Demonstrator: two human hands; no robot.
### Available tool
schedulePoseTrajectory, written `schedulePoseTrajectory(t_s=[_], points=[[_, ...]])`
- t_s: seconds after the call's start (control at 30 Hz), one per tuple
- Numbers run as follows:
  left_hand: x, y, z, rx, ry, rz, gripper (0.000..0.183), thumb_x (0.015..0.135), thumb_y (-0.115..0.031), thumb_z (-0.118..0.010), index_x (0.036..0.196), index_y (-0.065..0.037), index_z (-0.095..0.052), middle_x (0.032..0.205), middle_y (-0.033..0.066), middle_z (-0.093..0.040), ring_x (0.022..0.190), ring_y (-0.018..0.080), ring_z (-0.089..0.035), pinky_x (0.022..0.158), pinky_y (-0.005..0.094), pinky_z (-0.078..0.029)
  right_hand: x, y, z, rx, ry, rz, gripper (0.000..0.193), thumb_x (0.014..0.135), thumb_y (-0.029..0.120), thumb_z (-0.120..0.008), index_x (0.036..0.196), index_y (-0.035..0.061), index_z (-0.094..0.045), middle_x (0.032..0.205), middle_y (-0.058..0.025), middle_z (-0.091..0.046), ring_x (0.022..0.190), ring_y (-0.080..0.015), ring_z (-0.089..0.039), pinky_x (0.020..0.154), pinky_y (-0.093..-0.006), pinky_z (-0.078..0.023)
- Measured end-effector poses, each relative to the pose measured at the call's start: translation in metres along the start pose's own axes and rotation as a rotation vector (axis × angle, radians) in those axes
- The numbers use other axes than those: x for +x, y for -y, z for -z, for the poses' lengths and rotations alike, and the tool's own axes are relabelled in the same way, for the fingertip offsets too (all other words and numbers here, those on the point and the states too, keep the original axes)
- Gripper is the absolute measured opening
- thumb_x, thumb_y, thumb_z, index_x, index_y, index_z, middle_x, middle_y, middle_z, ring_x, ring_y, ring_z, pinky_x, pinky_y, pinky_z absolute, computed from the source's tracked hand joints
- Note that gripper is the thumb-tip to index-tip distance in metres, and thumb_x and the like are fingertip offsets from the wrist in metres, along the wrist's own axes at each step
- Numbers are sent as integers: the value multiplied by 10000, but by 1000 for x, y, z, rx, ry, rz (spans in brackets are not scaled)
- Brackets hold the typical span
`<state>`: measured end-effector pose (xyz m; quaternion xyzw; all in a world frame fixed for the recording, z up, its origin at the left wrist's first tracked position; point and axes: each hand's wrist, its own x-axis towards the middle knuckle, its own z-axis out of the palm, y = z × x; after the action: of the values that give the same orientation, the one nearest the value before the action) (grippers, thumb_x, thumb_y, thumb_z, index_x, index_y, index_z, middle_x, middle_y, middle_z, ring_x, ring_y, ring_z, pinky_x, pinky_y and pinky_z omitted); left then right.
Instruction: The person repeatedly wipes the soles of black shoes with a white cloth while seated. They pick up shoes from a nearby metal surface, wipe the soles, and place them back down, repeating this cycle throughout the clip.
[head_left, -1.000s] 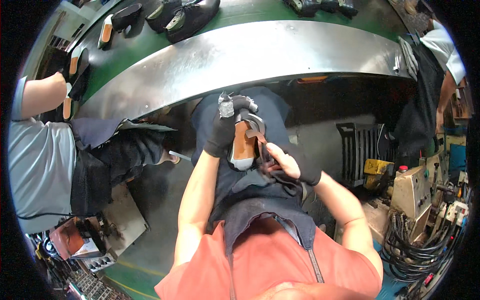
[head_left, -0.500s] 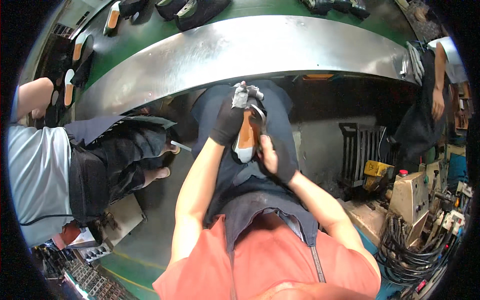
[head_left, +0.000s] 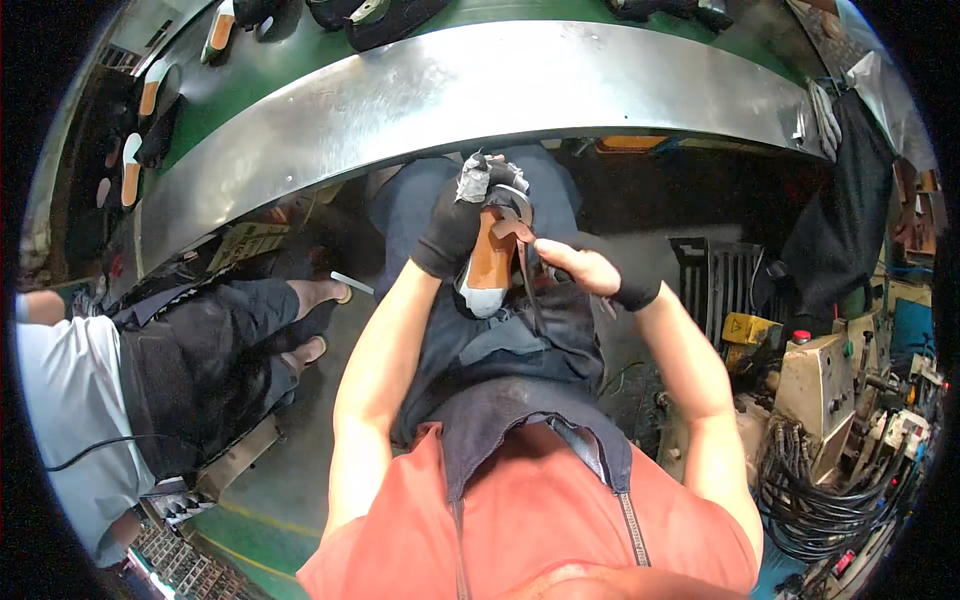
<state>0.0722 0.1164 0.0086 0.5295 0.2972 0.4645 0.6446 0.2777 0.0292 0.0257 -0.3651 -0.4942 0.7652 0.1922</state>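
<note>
My left hand (head_left: 452, 228), in a black glove with pale tape around the fingertips, grips a sandal-like shoe (head_left: 489, 262) over my lap. Its long brown surface faces up, and a white end points toward me. Around the far end of the shoe are dark straps and a light curved band. From the right, my right hand (head_left: 590, 272), in a black fingerless glove, pinches a thin brown strap (head_left: 514, 230) beside the shoe. A dark length of strap hangs below it over my apron. My left fingers hide part of the far end.
A shiny metal ledge (head_left: 450, 90) runs ahead, with a green belt (head_left: 290, 45) carrying shoes behind it. Another person (head_left: 200, 370) is at the left. To the right are a control box (head_left: 815, 385), coiled black cables (head_left: 815, 500) and a yellow part (head_left: 752, 330).
My right hand has moved right and slightly up from the shoe's side, drawing the brown strap outward. The shoe stays in my left hand. The person at the left has shifted down.
</note>
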Motion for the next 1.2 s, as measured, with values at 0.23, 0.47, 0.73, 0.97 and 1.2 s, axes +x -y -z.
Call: schedulePoseTrajectory(t_s=[0.23, 0.47, 0.73, 0.97, 1.2], points=[[-5, -3, 1, 17, -44, -6, 479, 977, -352, -322, 875, -23, -654, 874, 83, -674, 944, 206, -591, 1048, 366, -315, 8, 9, -66, -97, -449, -103, 450, 985, 417, -381, 762, 63, -546, 584, -19, -517, 535, -125, -497, 518, -315, -413], [-46, -15, 5, -124, -84, -11, 407, 941, -299, -442, 1161, 20, -569, 1181, 136, -597, 1122, 222, -538, 1047, 367, -356, 15, -42, -102, -379, -532, 203, 311, 991, 229, -391, 910, -7, -575, 689, -138, -576, 616, -245, -555, 599, -346, -437], [-144, -12, -18, -239, -341, 125, 692, 937, -560, -405, 1381, -32, -356, 1369, 148, -437, 1269, 260, -416, 1082, 378, -310, -50, -69, -104, -783, 5, 369, 444, 764, 241, -614, 1159, 44, -566, 1087, -175, -563, 964, -352, -581, 798, -423, -487], [-146, -42, -22, 276, -297, 88, 740, 779, -359, -680, 1343, 11, -377, 1357, 190, -417, 1301, 323, -361, 1110, 427, -216, -48, -59, -91, -944, 9, 451, 479, 739, 356, -667, 1060, 12, -576, 1079, -151, -571, 951, -305, -585, 811, -398, -486], [-142, -73, -42, 448, -330, 183, 832, 716, -339, -742, 1344, 43, -354, 1372, 238, -407, 1363, 380, -285, 1142, 432, -111, -47, -78, -87, -963, -8, 485, 447, 705, 374, -709, 975, 41, -582, 1032, -123, -590, 903, -293, -595, 762, -395, -501]])
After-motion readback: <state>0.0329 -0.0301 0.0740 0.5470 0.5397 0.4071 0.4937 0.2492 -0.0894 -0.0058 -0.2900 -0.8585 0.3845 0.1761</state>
